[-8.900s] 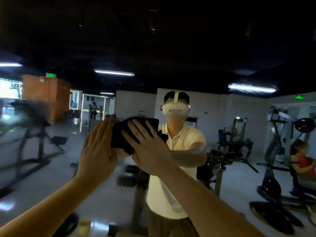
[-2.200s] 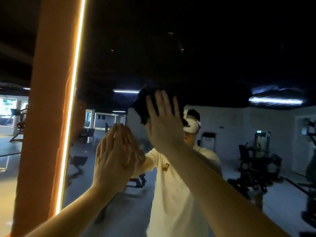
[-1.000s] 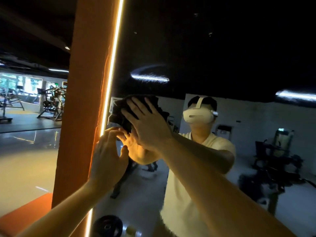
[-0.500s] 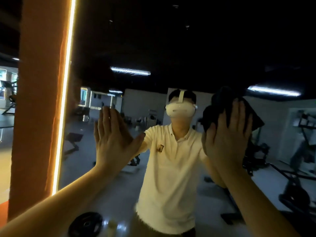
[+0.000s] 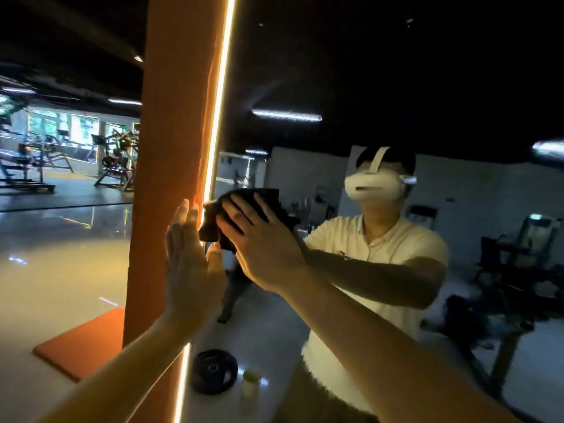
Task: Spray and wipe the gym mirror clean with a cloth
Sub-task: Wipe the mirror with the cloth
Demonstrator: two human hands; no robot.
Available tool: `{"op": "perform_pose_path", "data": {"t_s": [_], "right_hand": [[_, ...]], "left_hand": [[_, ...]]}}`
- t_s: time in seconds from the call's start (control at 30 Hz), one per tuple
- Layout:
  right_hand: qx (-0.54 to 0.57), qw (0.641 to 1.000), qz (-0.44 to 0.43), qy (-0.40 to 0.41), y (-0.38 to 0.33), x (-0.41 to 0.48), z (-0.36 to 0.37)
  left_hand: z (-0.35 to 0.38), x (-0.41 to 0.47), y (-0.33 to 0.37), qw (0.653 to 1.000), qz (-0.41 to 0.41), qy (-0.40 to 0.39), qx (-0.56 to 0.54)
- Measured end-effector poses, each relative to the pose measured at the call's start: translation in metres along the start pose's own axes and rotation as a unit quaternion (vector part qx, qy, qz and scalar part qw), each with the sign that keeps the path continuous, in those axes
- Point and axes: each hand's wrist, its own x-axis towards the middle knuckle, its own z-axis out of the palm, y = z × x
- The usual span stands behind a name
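The gym mirror [image 5: 335, 71] fills the right of the view, edged on its left by a lit strip [image 5: 219, 117]. My right hand [image 5: 259, 242] presses a dark cloth [image 5: 244, 206] flat against the glass close to that left edge, fingers spread over it. My left hand [image 5: 189, 261] lies flat and open on the mirror's lit edge, just left of the cloth, fingers straight and pointing up. My reflection in a pale shirt shows behind the hands. A small pale bottle [image 5: 251, 383] shows low in the mirror, blurred.
An orange pillar [image 5: 171, 148] stands left of the mirror, with an orange mat [image 5: 82, 343] on the floor at its foot. A black weight plate [image 5: 213, 370] shows low in the mirror. Gym machines [image 5: 116, 160] stand far left and reflected at right.
My right hand has swept the cloth from the right side of the glass back to the left edge and a little lower. My left hand has shifted left onto the lit edge.
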Motion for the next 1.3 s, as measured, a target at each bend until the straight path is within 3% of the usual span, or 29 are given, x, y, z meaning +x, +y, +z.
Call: {"op": "perform_pose_path", "data": {"t_s": [0.17, 0.23, 0.33, 0.43, 0.5, 0.57, 0.63, 0.73, 0.8, 0.9, 1.0, 1.07, 1.13, 1.23, 1.3], "right_hand": [[-0.023, 0.976, -0.196, -0.087, -0.01, -0.049, 0.015], [-0.036, 0.977, -0.187, -0.091, 0.012, -0.059, 0.004], [-0.078, 0.996, -0.025, -0.044, 0.065, -0.065, -0.028], [-0.077, 0.978, 0.195, 0.024, 0.106, -0.081, -0.052], [-0.073, 0.97, 0.227, 0.043, 0.104, -0.096, -0.052], [-0.059, 0.984, 0.168, 0.027, 0.079, -0.12, -0.038], [-0.033, 0.997, 0.057, -0.035, 0.045, -0.153, -0.023], [-0.033, 0.987, -0.107, -0.116, 0.024, -0.193, -0.012], [-0.046, 0.986, -0.12, -0.102, 0.044, -0.196, -0.019], [-0.076, 0.995, 0.052, -0.024, 0.098, -0.179, -0.045], [-0.092, 0.963, 0.248, 0.045, 0.134, -0.158, -0.067], [-0.081, 0.946, 0.305, 0.071, 0.126, -0.14, -0.065], [-0.064, 0.961, 0.261, 0.059, 0.1, -0.125, -0.054], [-0.037, 0.998, 0.047, -0.028, 0.042, -0.125, -0.024], [-0.017, 0.992, -0.087, -0.085, 0.012, -0.145, -0.007]], "left_hand": [[-0.01, -0.018, -0.012, 0.998, -0.012, -0.051, -0.017], [-0.003, -0.023, -0.01, 0.995, 0.008, -0.095, -0.029], [0.011, -0.029, 0.004, 0.989, 0.046, -0.143, -0.007], [0.031, -0.037, 0.022, 0.984, 0.062, -0.165, 0.021], [0.042, -0.043, 0.027, 0.984, 0.039, -0.172, 0.011], [0.048, -0.049, 0.028, 0.988, 0.027, -0.15, -0.002], [0.052, -0.055, 0.028, 0.991, 0.016, -0.129, -0.017], [0.055, -0.067, 0.034, 0.991, 0.029, -0.127, -0.023], [0.057, -0.072, 0.038, 0.991, 0.04, -0.128, -0.014], [0.062, -0.075, 0.043, 0.991, 0.037, -0.132, -0.004], [0.063, -0.076, 0.038, 0.989, 0.046, -0.144, -0.002], [0.059, -0.075, 0.033, 0.988, 0.037, -0.15, -0.027], [0.053, -0.07, 0.029, 0.987, 0.033, -0.143, -0.062], [0.045, -0.064, 0.026, 0.987, 0.044, -0.121, -0.097], [0.041, -0.064, 0.026, 0.989, 0.029, -0.111, -0.094]]}}
